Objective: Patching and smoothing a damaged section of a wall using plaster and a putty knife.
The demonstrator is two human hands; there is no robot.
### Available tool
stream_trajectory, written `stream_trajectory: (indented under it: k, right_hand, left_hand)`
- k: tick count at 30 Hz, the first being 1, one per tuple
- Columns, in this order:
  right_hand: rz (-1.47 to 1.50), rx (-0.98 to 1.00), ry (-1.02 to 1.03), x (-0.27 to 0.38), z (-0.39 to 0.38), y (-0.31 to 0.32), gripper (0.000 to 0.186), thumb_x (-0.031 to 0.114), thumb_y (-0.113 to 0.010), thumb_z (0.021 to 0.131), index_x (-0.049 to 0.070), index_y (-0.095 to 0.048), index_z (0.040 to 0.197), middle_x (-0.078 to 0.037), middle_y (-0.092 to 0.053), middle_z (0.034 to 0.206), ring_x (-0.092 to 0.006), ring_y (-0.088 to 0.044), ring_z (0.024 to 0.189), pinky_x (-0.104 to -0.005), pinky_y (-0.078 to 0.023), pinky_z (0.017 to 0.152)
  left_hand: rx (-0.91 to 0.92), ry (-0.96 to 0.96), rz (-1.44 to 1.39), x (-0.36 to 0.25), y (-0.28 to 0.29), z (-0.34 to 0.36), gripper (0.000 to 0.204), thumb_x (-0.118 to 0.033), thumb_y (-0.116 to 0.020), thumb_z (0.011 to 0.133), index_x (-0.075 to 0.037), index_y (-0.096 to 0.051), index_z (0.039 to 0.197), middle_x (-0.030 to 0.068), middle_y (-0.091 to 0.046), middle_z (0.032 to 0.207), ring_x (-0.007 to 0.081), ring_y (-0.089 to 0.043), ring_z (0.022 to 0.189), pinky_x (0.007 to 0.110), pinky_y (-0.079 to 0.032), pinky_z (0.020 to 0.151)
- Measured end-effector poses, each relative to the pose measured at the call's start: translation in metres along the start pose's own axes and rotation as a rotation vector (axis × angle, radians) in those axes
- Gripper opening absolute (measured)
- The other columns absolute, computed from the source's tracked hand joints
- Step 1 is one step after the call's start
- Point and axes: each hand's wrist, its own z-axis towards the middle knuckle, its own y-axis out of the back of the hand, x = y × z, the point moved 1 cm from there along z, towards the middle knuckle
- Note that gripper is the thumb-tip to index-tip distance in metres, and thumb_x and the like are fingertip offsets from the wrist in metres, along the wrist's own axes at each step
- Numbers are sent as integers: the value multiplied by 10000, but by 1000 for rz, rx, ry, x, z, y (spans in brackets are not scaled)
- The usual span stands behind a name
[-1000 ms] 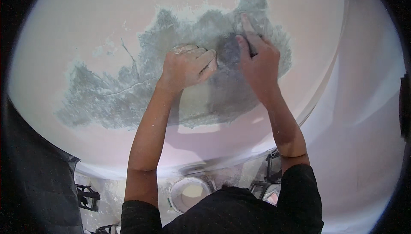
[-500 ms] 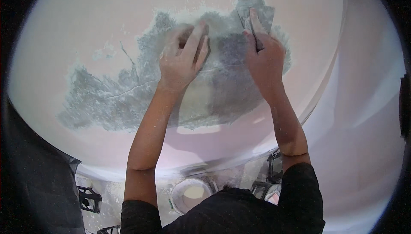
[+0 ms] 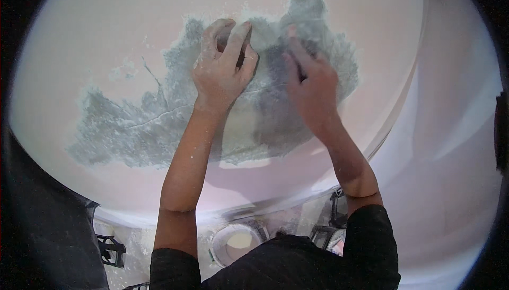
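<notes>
A large, curved, pale pinkish-white surface (image 3: 132, 30) spreads before me, with a rough grey patch (image 3: 143, 136) across its middle. A thin crack line runs through the patch. My right hand (image 3: 315, 80) grips a flat putty knife (image 3: 310, 32) against the patch's upper right part, index finger stretched along the blade; both are blurred by motion. To its left, my dusty left hand (image 3: 222, 64) lies on the patch with curled fingers. Something dark shows between those fingers, but I cannot make out what it is.
Below the surface's near edge stands a round white bucket (image 3: 237, 243) with pale stuff inside. Black metal or plastic frames (image 3: 111, 250) are at the lower left, with more near my right elbow. Dark cloth (image 3: 47, 226) hangs at left; a smooth whitish surface (image 3: 445, 146) curves away at right.
My right hand has swept the putty knife left and slightly down over the grey patch. My left hand has shifted slightly left, its fingers still curled.
</notes>
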Motion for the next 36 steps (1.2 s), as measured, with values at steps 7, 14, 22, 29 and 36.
stream_trajectory:
  k: [7,14,22,29,36]
  right_hand:
    - [22,53,-164,3,5,6,500,72,-628,865,156,-539,1351,-222,-575,770,-358,-601,699,-432,-489,651]
    - [38,75,-185,5,7,7,464,96,-634,876,159,-562,1330,-190,-560,725,-298,-575,635,-388,-483,621]
    - [-57,163,-161,12,11,13,471,90,-637,876,175,-560,1333,-168,-562,706,-265,-573,606,-361,-468,581]
    - [-32,101,-164,6,14,17,474,91,-635,875,186,-560,1333,-192,-556,711,-298,-582,637,-395,-482,626]
    - [-12,115,-120,2,11,13,425,104,-609,889,176,-582,1307,-209,-543,683,-326,-570,638,-412,-470,614]
  left_hand:
    - [61,21,26,0,2,-3,346,-131,-683,715,-167,-698,1059,39,-579,1126,145,-658,700,271,-544,561]
    - [69,30,46,-3,2,-1,361,-131,-681,705,-168,-695,1064,40,-574,1139,146,-654,700,273,-543,559]
    - [77,54,11,-5,5,-1,365,-111,-667,726,-171,-708,1084,51,-594,1141,133,-640,658,263,-530,560]
    - [66,24,-5,-5,6,3,393,-120,-651,704,-156,-680,1094,51,-575,1151,158,-670,701,287,-539,545]
    - [49,36,-67,-5,7,6,367,-100,-644,704,-122,-672,1069,75,-573,1156,171,-675,683,294,-535,527]
